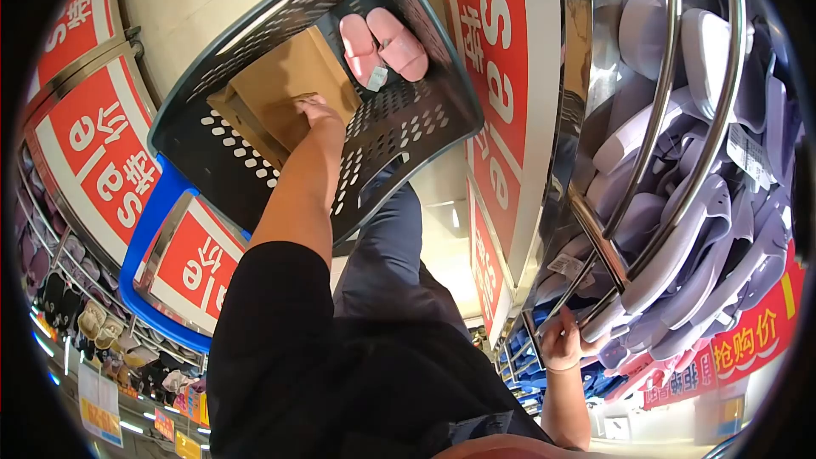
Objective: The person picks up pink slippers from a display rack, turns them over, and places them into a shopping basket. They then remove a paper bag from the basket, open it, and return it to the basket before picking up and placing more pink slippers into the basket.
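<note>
My left hand (320, 110) reaches down into a dark plastic shopping basket (395, 149) with a blue handle (140, 246). Its fingers are bent against a brown cardboard box (276, 76) lying inside. Beside the box, at the far end of the basket, lies a pair of pink slippers (399, 47) with a pale tag. At the right, my right hand (563, 342) is raised to a display rack. Its thumb and fingers close around the end of a lilac slipper (605, 320), next to the metal bars. The grip is partly hidden.
Metal rails (659, 110) at the right hold many lilac slippers (680, 268), some tagged. Red and white sale signs (501, 102) line the shelf edge beside the basket, with more signs (89, 127) at left. More footwear (93, 323) hangs at the lower left. My leg (391, 229) is below the basket.
</note>
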{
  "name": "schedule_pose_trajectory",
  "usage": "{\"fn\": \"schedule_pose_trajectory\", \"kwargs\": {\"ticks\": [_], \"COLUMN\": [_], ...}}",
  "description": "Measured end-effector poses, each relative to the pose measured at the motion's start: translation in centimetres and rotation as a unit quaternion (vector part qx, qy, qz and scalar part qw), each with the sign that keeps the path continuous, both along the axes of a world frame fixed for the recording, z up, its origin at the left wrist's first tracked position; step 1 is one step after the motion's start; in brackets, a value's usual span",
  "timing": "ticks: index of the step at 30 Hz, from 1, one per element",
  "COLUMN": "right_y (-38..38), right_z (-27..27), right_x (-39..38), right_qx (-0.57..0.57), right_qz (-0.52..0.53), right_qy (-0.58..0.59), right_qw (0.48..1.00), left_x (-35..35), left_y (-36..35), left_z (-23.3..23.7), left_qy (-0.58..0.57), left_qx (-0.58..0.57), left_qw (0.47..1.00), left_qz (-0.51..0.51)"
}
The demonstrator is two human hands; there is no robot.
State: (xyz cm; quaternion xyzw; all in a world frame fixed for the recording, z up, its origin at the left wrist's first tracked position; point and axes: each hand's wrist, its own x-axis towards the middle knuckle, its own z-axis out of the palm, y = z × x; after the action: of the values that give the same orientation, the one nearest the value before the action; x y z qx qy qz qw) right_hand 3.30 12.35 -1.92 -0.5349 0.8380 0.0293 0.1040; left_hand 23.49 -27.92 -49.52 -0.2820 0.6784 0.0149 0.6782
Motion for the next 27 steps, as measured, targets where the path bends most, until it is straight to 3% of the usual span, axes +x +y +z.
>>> {"fn": "schedule_pose_trajectory", "kwargs": {"ticks": [3,5,8,11,14,21,24,27], "right_y": [-1.1,-1.5,-0.8,-1.1,-1.5,-3.0,-3.9,-3.9], "right_z": [-0.4,-0.4,-0.5,-0.5,-0.6,-0.1,0.6,0.6], "right_x": [0.3,0.1,-0.2,0.0,-0.3,-1.0,-1.1,-1.2], "right_qx": [-0.02,-0.027,-0.042,-0.047,-0.07,-0.117,-0.152,-0.174], "right_qz": [-0.048,-0.022,-0.008,-0.056,-0.053,-0.066,-0.068,-0.075], "right_qy": [0.065,0.075,0.064,0.035,0.021,-0.023,-0.022,-0.033], "right_qw": [0.997,0.997,0.997,0.997,0.996,0.991,0.986,0.981], "left_x": [0.4,0.5,-0.8,1.2,-0.7,2.1,2.8,0.8], "left_y": [0.6,0.9,-0.1,1.8,1.5,1.0,1.0,1.8], "left_z": [2.8,6.6,15.4,16.2,22.7,30.1,34.1,43.2], "left_qy": [0.169,0.288,0.39,0.541,0.466,0.631,0.692,0.752], "left_qx": [-0.007,-0.009,0.031,-0.02,-0.078,-0.133,-0.094,-0.075], "left_qw": [0.986,0.958,0.891,0.748,0.712,0.541,0.46,0.361], "left_qz": [0.001,0.007,0.229,0.383,0.519,0.54,0.548,0.546]}}
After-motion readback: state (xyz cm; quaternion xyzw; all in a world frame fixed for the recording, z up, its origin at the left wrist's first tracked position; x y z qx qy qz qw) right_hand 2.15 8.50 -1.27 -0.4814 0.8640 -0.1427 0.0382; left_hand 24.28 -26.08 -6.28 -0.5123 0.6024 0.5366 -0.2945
